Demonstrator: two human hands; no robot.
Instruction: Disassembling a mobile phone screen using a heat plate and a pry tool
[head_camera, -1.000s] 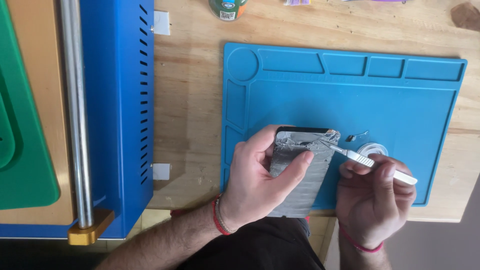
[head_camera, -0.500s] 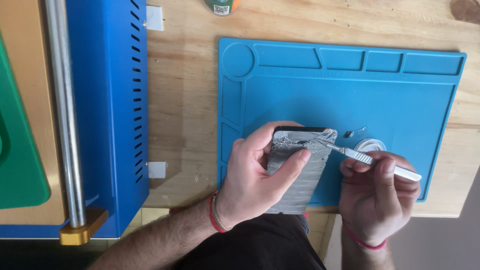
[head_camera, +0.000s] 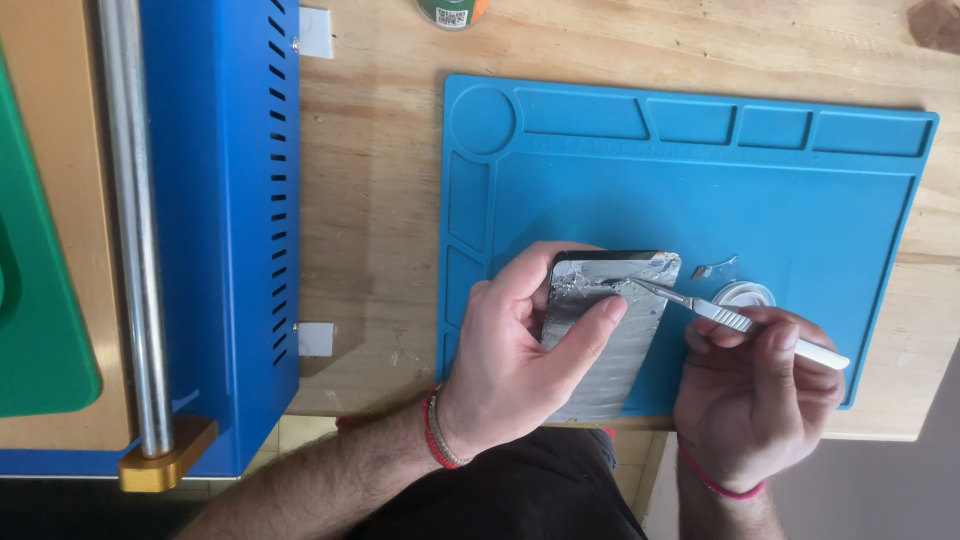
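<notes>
Left of both hands stands one blue machine (head_camera: 215, 230) with one steel rod (head_camera: 130, 230). Next, the left hand (head_camera: 510, 365) grasps one phone (head_camera: 610, 335) over one blue mat (head_camera: 700, 200). Just beside it, the right hand (head_camera: 760, 400) pinches one scalpel (head_camera: 735, 322), tip touching the phone.

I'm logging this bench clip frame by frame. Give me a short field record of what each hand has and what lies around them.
left hand: grips a phone with its foil-like grey back up, thumb across it
right hand: holds a scalpel, blade tip on the phone's upper part
surface: blue work mat on a wooden table
near the right hand: small round white disc, small grey fragment
left of mat: blue machine with a steel rod
</notes>
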